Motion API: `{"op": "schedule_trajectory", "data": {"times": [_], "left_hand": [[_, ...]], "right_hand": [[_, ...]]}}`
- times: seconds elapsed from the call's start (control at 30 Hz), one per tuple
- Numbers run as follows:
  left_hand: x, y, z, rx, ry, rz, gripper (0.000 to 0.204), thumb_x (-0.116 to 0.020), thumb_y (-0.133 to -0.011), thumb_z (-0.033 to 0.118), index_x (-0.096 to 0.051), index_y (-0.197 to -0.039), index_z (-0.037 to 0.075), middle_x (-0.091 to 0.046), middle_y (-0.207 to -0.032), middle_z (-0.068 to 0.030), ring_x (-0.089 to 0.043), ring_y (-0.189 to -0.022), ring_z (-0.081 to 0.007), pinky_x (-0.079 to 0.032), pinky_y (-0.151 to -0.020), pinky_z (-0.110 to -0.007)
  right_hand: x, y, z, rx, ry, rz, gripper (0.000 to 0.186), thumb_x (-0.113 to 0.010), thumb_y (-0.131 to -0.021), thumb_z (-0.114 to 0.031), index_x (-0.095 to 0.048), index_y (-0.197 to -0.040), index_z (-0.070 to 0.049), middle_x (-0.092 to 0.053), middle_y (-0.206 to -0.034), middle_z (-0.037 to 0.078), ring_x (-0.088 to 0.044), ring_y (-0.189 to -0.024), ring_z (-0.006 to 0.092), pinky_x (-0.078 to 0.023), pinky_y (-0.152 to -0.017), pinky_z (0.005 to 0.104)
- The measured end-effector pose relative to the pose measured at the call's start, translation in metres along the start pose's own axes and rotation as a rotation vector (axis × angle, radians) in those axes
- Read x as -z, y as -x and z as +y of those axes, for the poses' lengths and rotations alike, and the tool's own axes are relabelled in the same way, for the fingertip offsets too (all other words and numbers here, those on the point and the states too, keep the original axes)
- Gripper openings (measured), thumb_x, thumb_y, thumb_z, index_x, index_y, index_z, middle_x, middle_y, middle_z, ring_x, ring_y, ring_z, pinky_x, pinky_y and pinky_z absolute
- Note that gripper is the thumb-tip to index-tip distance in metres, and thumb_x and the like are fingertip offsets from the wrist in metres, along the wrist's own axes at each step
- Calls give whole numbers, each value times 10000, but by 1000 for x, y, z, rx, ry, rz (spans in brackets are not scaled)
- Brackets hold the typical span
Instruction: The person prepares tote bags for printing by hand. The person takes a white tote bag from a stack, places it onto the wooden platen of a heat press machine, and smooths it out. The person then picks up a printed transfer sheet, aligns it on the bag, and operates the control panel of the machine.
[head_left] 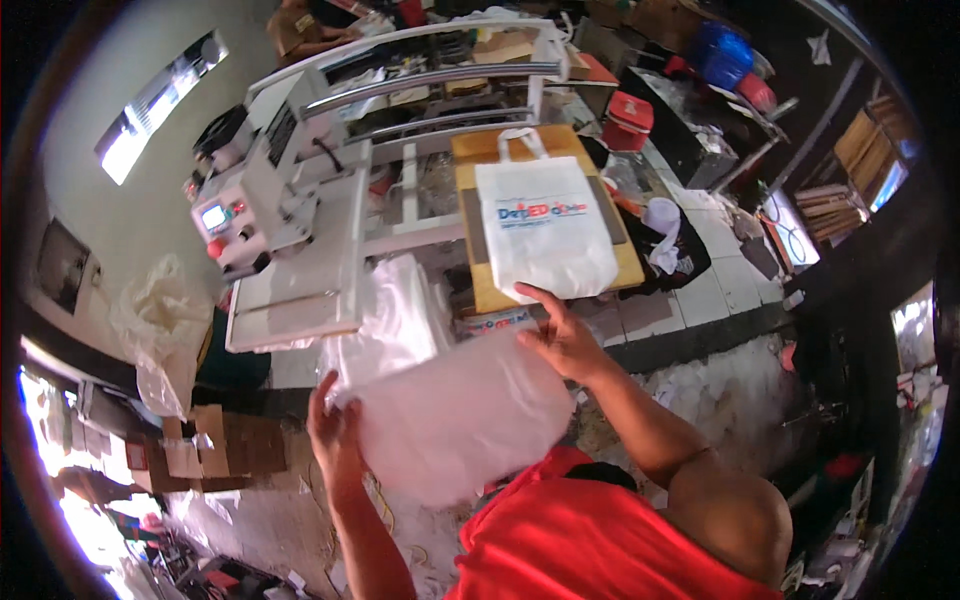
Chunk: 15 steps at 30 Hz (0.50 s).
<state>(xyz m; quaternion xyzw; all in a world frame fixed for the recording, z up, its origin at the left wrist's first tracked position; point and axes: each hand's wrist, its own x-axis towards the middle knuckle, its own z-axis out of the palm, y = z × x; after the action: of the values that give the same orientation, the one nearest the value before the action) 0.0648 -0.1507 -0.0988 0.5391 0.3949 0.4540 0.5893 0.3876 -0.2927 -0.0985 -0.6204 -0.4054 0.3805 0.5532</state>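
A translucent whitish sheet point(465, 415) stretches between my two hands in front of my body. My left hand point(337, 430) grips its left edge, thumb and fingers closed on it. At the sheet's upper right corner, my right hand point(560, 340) pinches it, with the index finger reaching up to the lower edge of a white tote bag point(545, 225). That bag lies flat, handles pointing away, on a yellow-brown board point(470, 260), and carries a blue and red print. Below the board's left side sits a pile of clear plastic sheets point(400, 310).
A press machine point(245, 225) with a small lit screen stands left, beside its pale metal table point(300, 290). Metal rails point(430, 85) run behind. A red box point(628, 120) sits back right, a cardboard box point(235, 440) lower left. Another person point(298, 35) is at the far top.
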Motion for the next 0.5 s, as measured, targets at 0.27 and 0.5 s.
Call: {"op": "schedule_trajectory", "data": {"times": [0.27,0.5], "left_hand": [[-263,-168,143,-1241,-356,347,352,-525,-1017,28,-555,-1367,2,-639,-1311,-145,-625,-1100,-188,-485,-947,-294],[-355,-273,-59,-568,-1123,24,509,-539,-908,62,-555,-1409,151,-619,-1120,-207,-621,-1037,-409,-497,-956,-545]], "right_hand": [[174,-118,-148,1188,317,624,360,-597,-1020,-102,-576,-1365,1,-687,-1206,125,-659,-1050,153,-541,-880,290],[286,-216,43,452,820,592,361,-582,-904,-46,-658,-1256,-76,-675,-1064,268,-666,-1002,404,-527,-851,480]]}}
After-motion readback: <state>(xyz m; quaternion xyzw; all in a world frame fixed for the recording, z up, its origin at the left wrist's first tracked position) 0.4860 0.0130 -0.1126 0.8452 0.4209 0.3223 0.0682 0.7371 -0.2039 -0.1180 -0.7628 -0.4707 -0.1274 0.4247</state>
